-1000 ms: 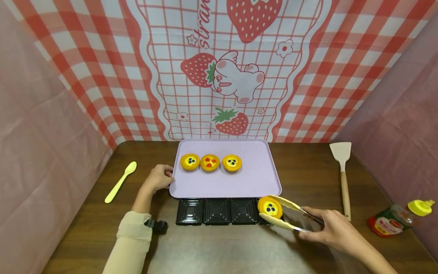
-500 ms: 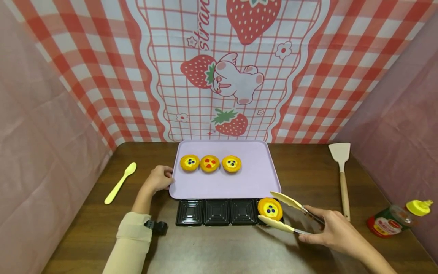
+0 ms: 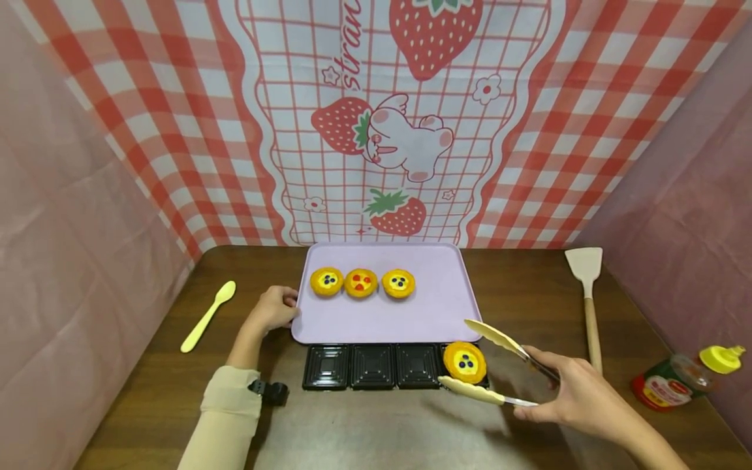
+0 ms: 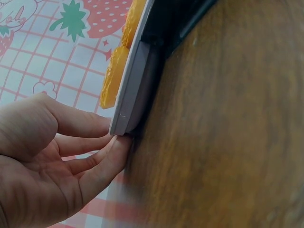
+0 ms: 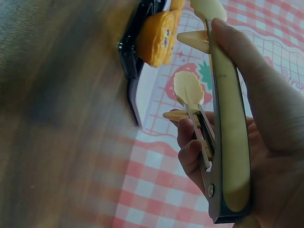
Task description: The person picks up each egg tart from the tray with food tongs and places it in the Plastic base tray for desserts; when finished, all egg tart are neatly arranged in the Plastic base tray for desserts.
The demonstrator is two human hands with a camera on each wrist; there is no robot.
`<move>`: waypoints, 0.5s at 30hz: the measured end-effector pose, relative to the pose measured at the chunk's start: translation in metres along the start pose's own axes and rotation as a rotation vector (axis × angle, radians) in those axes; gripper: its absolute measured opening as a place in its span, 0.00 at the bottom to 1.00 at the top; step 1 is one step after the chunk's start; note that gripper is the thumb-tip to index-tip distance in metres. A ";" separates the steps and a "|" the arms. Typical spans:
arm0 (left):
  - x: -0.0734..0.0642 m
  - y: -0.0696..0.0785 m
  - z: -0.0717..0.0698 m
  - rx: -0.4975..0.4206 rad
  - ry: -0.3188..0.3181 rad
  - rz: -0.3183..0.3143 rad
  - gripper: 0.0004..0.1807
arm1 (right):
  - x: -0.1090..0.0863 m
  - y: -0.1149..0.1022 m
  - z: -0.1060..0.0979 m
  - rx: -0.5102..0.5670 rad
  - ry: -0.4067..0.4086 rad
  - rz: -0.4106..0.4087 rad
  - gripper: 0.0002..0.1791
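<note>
My left hand [image 3: 273, 308] holds the left edge of a lilac tray [image 3: 440, 320]; the left wrist view shows thumb and fingertips pinching its rim [image 4: 124, 104]. On the tray sit a berry tart [image 3: 326, 282], a red-topped tart [image 3: 361, 283] and another berry tart [image 3: 399, 284], side by side. Just in front lies a black plastic box [image 3: 373, 367] with a row of square compartments. A blueberry tart [image 3: 465, 363] rests in its rightmost compartment. My right hand [image 3: 572, 388] grips cream-tipped tongs [image 3: 472, 390], their arms spread either side of this tart, apart from it.
A yellow spoon [image 3: 208, 317] lies on the left of the wooden table [image 3: 141, 391]. At the right are a spatula [image 3: 589, 307] with a wooden handle and a squeeze bottle [image 3: 675, 378] with a yellow cap. A checked strawberry cloth [image 3: 405, 130] hangs behind the table.
The tongs' arms have spread wider and let go of the blueberry tart, which stays in the rightmost compartment. My left hand has stayed at the tray's edge.
</note>
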State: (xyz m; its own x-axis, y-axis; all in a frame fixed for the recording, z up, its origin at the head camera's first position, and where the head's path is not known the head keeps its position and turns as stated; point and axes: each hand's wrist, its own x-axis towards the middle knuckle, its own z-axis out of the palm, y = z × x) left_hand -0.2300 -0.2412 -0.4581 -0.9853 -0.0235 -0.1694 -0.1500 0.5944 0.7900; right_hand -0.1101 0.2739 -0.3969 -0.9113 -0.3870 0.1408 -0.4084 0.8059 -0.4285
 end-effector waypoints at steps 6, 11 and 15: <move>0.000 0.000 -0.001 -0.003 0.003 -0.006 0.22 | 0.008 -0.004 -0.008 -0.023 0.029 -0.035 0.53; 0.001 -0.002 0.000 -0.010 0.011 0.000 0.22 | 0.022 -0.009 -0.016 -0.031 0.068 -0.063 0.53; 0.000 -0.002 0.001 -0.010 0.009 -0.004 0.22 | 0.039 -0.013 -0.022 -0.032 0.103 -0.086 0.52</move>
State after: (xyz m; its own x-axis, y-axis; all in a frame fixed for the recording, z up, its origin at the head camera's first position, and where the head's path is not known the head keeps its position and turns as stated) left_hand -0.2300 -0.2416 -0.4601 -0.9854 -0.0334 -0.1671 -0.1547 0.5862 0.7952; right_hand -0.1413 0.2587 -0.3660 -0.8727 -0.4085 0.2673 -0.4852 0.7864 -0.3822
